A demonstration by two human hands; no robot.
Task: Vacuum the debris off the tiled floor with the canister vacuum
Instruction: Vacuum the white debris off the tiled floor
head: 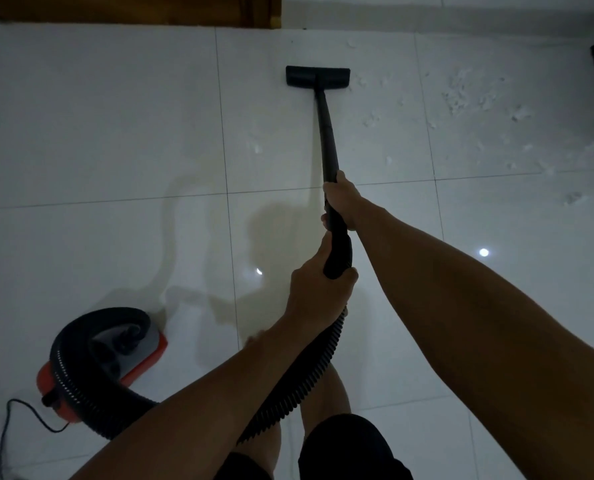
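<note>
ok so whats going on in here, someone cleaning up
Yes. A person is vacuuming a white tiled floor. The right hand grips the black wand higher up, and the left hand holds its handle end where the ribbed hose joins. The floor head sits flat on the tiles at the edge of a scatter of white debris, which lies mostly to its right. The orange canister sits behind on the left.
</note>
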